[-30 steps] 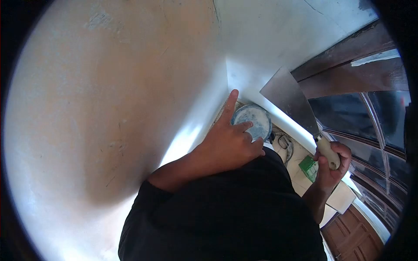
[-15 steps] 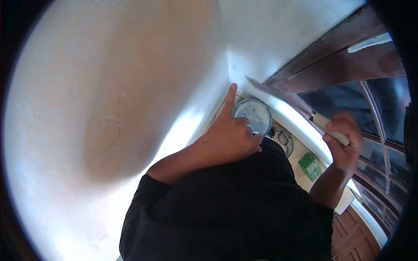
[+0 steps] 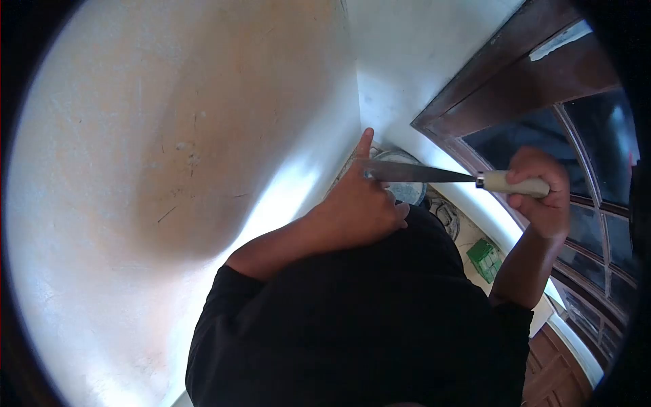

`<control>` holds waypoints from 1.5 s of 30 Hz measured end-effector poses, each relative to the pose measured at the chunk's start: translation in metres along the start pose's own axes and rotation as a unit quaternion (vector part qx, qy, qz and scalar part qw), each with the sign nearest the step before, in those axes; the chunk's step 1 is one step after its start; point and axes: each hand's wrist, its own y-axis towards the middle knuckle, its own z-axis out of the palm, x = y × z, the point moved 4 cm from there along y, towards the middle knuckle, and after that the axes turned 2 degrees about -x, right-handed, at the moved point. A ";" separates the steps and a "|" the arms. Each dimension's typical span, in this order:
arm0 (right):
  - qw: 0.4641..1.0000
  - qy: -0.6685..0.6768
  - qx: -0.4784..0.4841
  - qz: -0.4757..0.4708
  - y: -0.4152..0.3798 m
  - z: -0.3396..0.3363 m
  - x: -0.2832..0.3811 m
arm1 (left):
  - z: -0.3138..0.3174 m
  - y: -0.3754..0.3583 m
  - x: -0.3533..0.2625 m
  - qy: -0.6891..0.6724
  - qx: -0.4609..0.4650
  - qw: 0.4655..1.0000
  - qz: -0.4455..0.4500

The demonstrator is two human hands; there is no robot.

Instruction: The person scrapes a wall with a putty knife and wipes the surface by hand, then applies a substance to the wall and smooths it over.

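My right hand (image 3: 542, 193) is closed around the pale handle of a putty knife (image 3: 434, 172). Its metal blade points left, widening away from the handle, and its far end overlaps my left hand (image 3: 363, 203) at the base of the index finger. That index finger stretches forward towards the wall corner while the other fingers curl in. I cannot tell what, if anything, they hold, as the palm is hidden. A small pale spot shows by the blade's end. Beyond the hands stands a round bucket (image 3: 410, 193) with a whitish-smeared top, partly covered by the blade.
A scratched, patchy wall (image 3: 183, 156) rises close on my left and meets a pale wall (image 3: 393, 74) in a corner. On the right is a brown-framed window (image 3: 508, 112). Below lie a green box (image 3: 484, 260) and a coiled cable (image 3: 447, 220) near the bucket.
The putty knife has swung from slanting up towards the corner to nearly level, its blade end now over my left hand. My right hand has risen slightly; my left hand has barely moved.
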 end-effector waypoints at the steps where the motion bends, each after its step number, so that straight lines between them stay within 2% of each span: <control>1: 0.999 -0.028 0.016 0.005 0.004 0.007 0.003 | 0.000 0.000 -0.001 0.018 -0.019 1.000 0.014; 3: 0.998 -0.062 0.026 0.018 0.006 0.015 0.004 | 0.003 0.001 -0.003 0.032 -0.039 0.998 0.039; 5: 0.979 0.005 -0.163 0.121 -0.002 0.008 -0.013 | 0.009 0.001 -0.001 0.003 -0.054 0.996 0.064; 6: 0.968 0.023 -0.198 0.155 -0.010 0.001 -0.015 | 0.008 0.000 -0.001 -0.001 -0.053 0.996 0.071; 7: 0.967 0.020 -0.200 0.157 -0.018 -0.001 -0.018 | 0.005 -0.001 -0.001 0.000 -0.060 0.995 0.081; 9: 0.945 -0.024 -0.305 0.116 -0.043 -0.004 -0.024 | 0.007 -0.002 -0.002 -0.001 -0.069 0.994 0.083; 13: 0.917 -0.051 -0.389 0.077 -0.115 0.000 -0.039 | 0.012 0.000 -0.026 0.041 -0.108 0.985 0.129; 15: 0.912 0.014 -0.402 0.087 -0.151 -0.001 -0.053 | 0.011 0.007 -0.043 0.043 -0.127 0.981 0.139; 17: 0.887 -0.028 -0.456 0.064 -0.169 -0.010 -0.067 | 0.010 0.017 -0.064 0.101 -0.098 0.981 0.132; 18: 0.889 -0.024 -0.453 0.062 -0.168 -0.015 -0.065 | 0.011 0.023 -0.075 0.103 -0.098 0.982 0.127; 20: 0.935 -0.156 -0.319 -0.023 -0.146 -0.013 -0.050 | 0.014 0.039 -0.096 0.064 -0.093 0.987 0.118; 23: 0.946 -0.200 -0.253 -0.005 -0.134 -0.006 -0.043 | 0.024 0.061 -0.124 0.091 -0.070 0.988 0.104; 25: 0.973 -0.064 -0.222 -0.020 -0.129 0.000 -0.045 | 0.034 0.074 -0.140 0.107 -0.036 0.991 0.076; 27: 0.986 0.019 -0.150 0.072 -0.119 0.011 -0.025 | 0.046 0.084 -0.153 0.125 0.000 0.991 0.044; 28: 0.986 0.027 -0.149 0.071 -0.116 0.016 -0.027 | 0.050 0.088 -0.160 0.175 -0.029 0.983 0.056; 30: 0.997 -0.057 -0.046 0.008 -0.101 0.032 -0.039 | 0.051 0.086 -0.174 0.225 -0.051 0.971 0.062; 32: 0.974 -0.079 -0.104 0.187 -0.098 0.024 -0.073 | 0.047 0.080 -0.183 0.159 -0.025 0.987 0.011; 33: 0.976 -0.073 -0.098 0.180 -0.098 0.019 -0.082 | 0.046 0.076 -0.187 0.163 -0.023 0.986 0.002; 35: 0.966 0.028 -0.177 0.189 -0.097 0.003 -0.097 | 0.041 0.068 -0.189 0.095 -0.049 0.994 -0.035; 37: 0.975 0.069 -0.137 0.162 -0.099 0.014 -0.065 | 0.043 0.063 -0.184 0.121 -0.066 0.990 -0.042; 39: 0.993 0.114 -0.019 -0.005 -0.098 0.040 -0.027 | 0.048 0.060 -0.184 0.134 -0.080 0.987 -0.033; 40: 0.994 0.111 -0.024 -0.003 -0.098 0.046 -0.029 | 0.048 0.059 -0.185 0.114 -0.104 0.988 -0.010; 42: 0.999 0.022 -0.037 0.001 -0.096 0.056 -0.039 | 0.050 0.059 -0.180 0.094 -0.128 0.987 0.025; 43: 0.999 0.016 -0.043 0.001 -0.091 0.053 -0.043 | 0.047 0.057 -0.175 0.081 -0.185 0.979 0.039; 44: 0.991 0.024 -0.103 0.076 -0.087 0.043 -0.055 | 0.041 0.054 -0.171 0.068 -0.241 0.967 0.055; 45: 0.975 0.033 -0.165 0.148 -0.085 0.032 -0.062 | 0.037 0.051 -0.168 0.071 -0.243 0.965 0.066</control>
